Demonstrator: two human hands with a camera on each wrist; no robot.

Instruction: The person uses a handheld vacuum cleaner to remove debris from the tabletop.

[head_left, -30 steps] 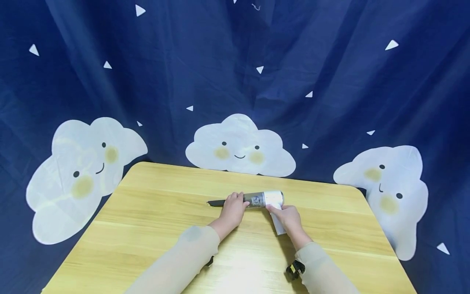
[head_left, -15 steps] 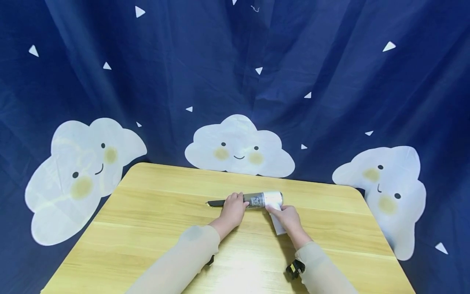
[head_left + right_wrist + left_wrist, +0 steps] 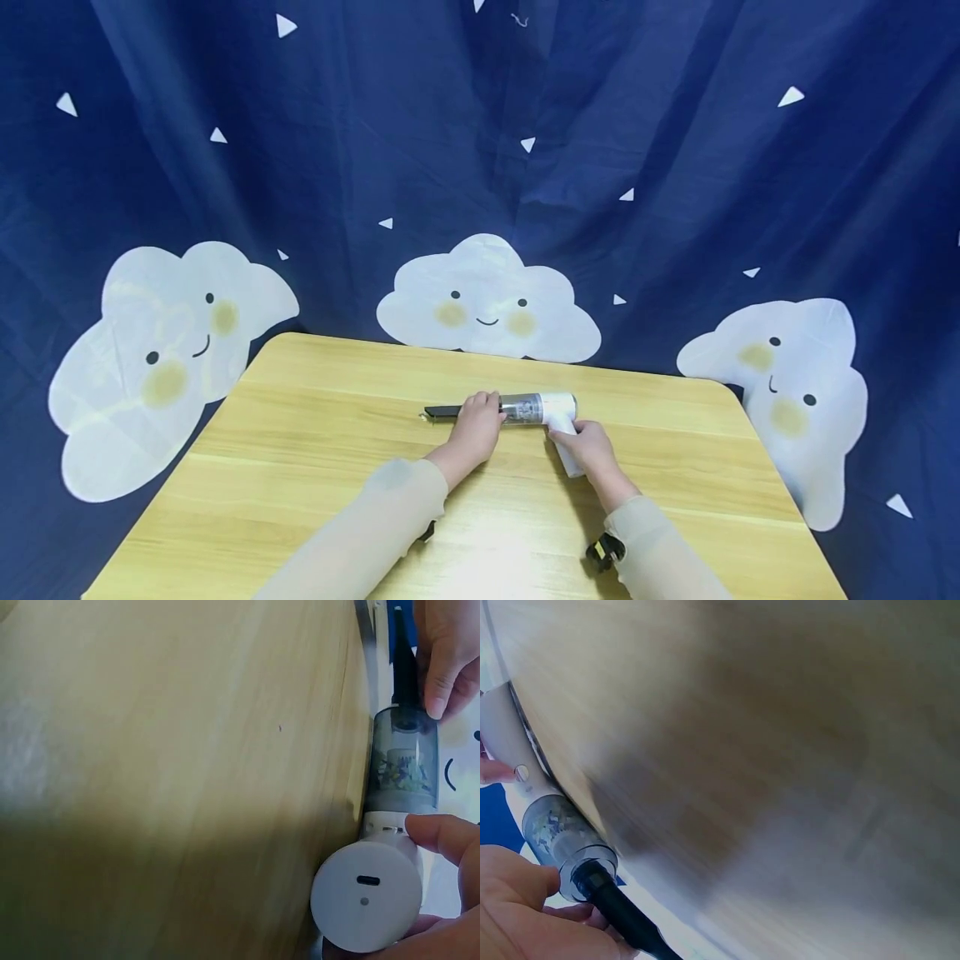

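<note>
- The little vacuum [image 3: 536, 407] lay on the table [image 3: 300, 467], near its far side.
- The left hand [image 3: 476, 427] was on the nozzle [image 3: 444, 412] end, the right hand [image 3: 588, 446] on the handle [image 3: 564, 450].
- A curtain [image 3: 480, 167] hung behind the table.

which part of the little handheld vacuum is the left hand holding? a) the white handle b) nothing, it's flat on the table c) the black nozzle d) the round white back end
c: the left hand has its grip around the black nozzle where it joins the clear dust cup of the handheld vacuum, while the right hand holds the white handle.
</note>
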